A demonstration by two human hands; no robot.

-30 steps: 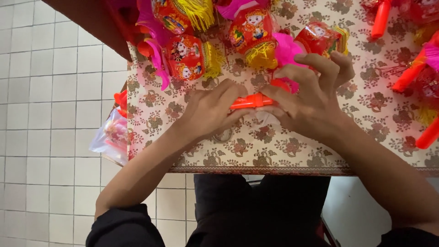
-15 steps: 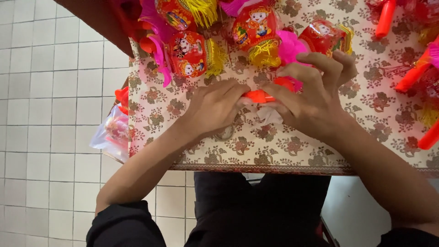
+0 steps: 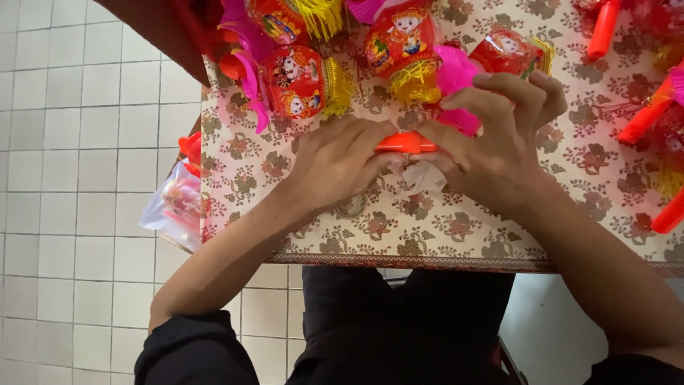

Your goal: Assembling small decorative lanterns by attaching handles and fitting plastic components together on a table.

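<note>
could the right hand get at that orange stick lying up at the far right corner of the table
Probably yes. The orange stick lies in the open on the patterned tablecloth, nothing over it, but the right hand is now gripping the orange handle with the left hand.

Tablecloth — beige, brown floral print. Stick at centre — orange. Lanterns at 12 o'clock — red, yellow fringe. Floor tiles at 9 o'clock: white.
</note>
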